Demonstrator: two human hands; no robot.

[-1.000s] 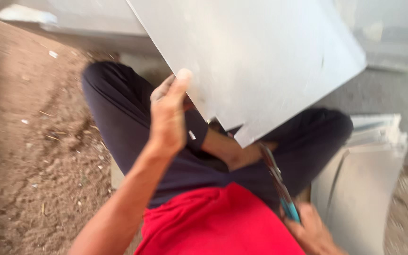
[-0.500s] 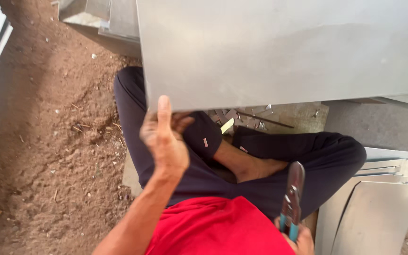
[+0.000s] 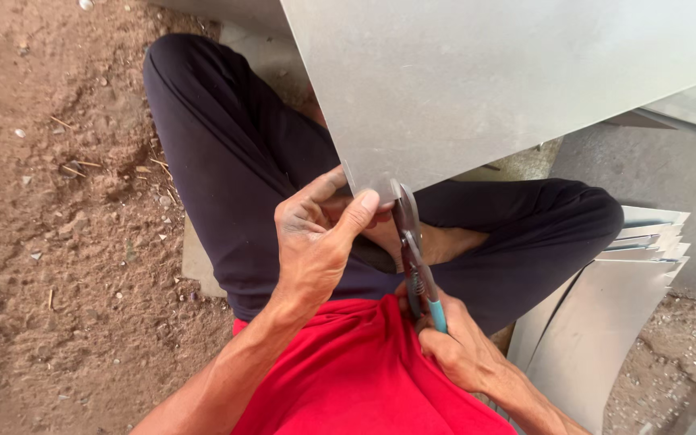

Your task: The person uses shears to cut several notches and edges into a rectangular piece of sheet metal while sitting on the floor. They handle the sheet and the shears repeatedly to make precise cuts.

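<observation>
A large grey metal sheet (image 3: pixel 493 72) fills the top right of the head view, its lower corner above my lap. My left hand (image 3: pixel 320 238) pinches that corner between thumb and fingers. My right hand (image 3: pixel 457 350) grips the blue-handled tin snips (image 3: pixel 411 246), whose dark blades point up and meet the sheet's bottom edge just right of my left thumb. I sit cross-legged in dark trousers and a red shirt.
Bare brown dirt with small stones and straw (image 3: pixel 50 242) lies to the left. A stack of curved grey metal sheets (image 3: pixel 614 298) stands at my right knee. A flat grey slab (image 3: pixel 199 262) sits under my left thigh. More metal lies at the top right (image 3: pixel 686 105).
The sheet has swung lower and closer. My left hand moved from its edge to pinch the lower corner. My right hand raised the snips up to the sheet's edge.
</observation>
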